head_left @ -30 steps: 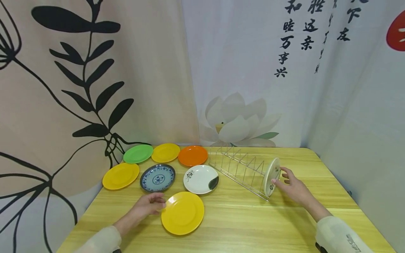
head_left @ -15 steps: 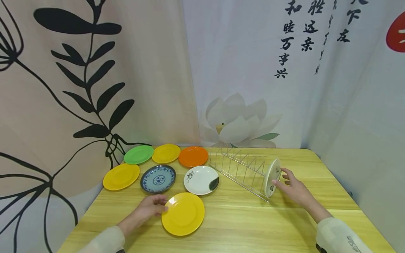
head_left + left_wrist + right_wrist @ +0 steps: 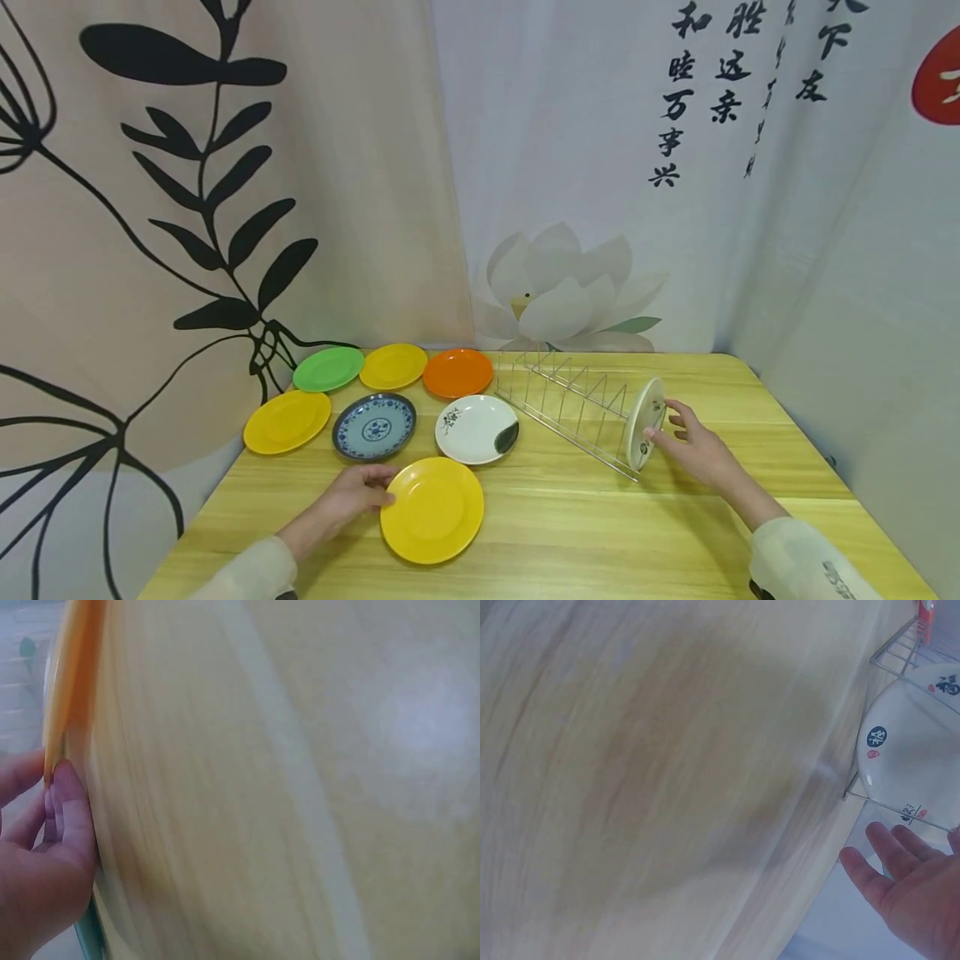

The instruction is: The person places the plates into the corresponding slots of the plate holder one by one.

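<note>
In the head view my left hand [image 3: 348,504] pinches the left rim of a yellow plate [image 3: 432,510] at the front of the table. The left wrist view shows this plate [image 3: 73,682] edge-on, its rim between thumb and fingers. At the right, a white plate [image 3: 643,423] with small dark characters stands upright in the near end of a wire dish rack [image 3: 567,436]. My right hand [image 3: 697,450] is beside that plate, thumb close to its face. Its fingers look loose and spread in the right wrist view, near the rack's end wire [image 3: 896,806].
Left of the rack lie a white plate with a dark leaf [image 3: 468,427], a blue patterned plate [image 3: 375,427], an orange plate [image 3: 458,372], a green plate [image 3: 327,369] and two yellow plates, one at the back [image 3: 393,367] and one at far left [image 3: 287,422]. Curtains hang behind the wooden table [image 3: 570,533].
My left hand has come slightly right to the yellow plate and now grips its rim; the plate has shifted a little. My right hand and the white plate in the rack have stayed put.
</note>
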### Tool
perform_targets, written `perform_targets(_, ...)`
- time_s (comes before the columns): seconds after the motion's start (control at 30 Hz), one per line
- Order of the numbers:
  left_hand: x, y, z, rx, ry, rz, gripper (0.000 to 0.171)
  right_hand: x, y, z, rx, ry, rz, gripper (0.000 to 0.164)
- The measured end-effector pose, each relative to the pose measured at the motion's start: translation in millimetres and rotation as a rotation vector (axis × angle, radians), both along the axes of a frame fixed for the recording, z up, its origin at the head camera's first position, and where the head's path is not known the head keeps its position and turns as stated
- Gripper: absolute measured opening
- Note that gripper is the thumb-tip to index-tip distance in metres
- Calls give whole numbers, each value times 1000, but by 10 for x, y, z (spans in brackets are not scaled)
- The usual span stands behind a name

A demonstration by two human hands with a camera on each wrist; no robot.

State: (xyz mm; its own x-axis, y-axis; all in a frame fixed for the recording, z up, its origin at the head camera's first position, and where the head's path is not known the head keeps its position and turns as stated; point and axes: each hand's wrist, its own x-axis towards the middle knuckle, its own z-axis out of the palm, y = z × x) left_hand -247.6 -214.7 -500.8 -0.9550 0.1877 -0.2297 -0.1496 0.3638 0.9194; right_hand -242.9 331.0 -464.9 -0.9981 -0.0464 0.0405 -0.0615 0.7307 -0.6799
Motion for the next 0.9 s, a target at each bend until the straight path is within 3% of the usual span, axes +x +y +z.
perform_targets(0.23,-63,-82,-9,36,-33,-2,49,3,-7,-4,3,-4,3,86)
perform_targets(0.47,-59,-152,60,101,-43,-85,53,4,-11,5,6,-4,2,86)
perform_targets(0.7,-74,-213,110,176,-106,-166,52,9,-9,11,2,-1,1,85)
perform_targets(0.9,-116,-243,173,257,-114,-184,54,-6,-5,0,4,3,-3,86)
